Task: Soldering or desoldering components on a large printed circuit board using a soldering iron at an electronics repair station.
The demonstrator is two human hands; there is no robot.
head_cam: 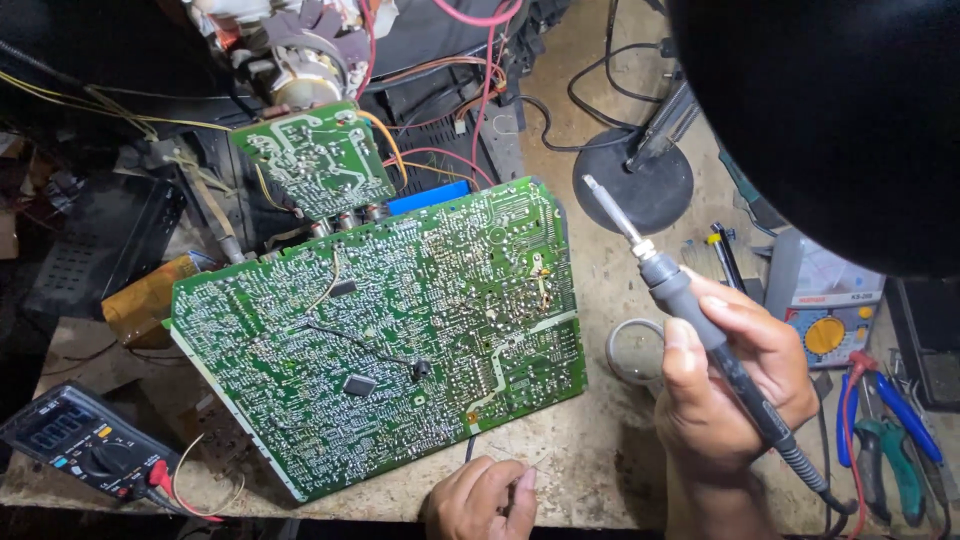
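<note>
A large green circuit board [390,320] lies solder side up on the workbench. My right hand [730,385] grips a grey soldering iron [680,290], its metal tip raised up and to the left, off the board's right edge. My left hand [482,500] rests at the near edge of the bench just below the board, fingers curled around a thin wire or solder strand that is hard to make out.
A smaller green board [318,155] with wires sits behind the large one. A dark multimeter [85,440] lies at the near left. A round stand base [635,180], a second meter [830,325] and pliers [895,450] are on the right. A black lamp shade [830,110] overhangs the top right.
</note>
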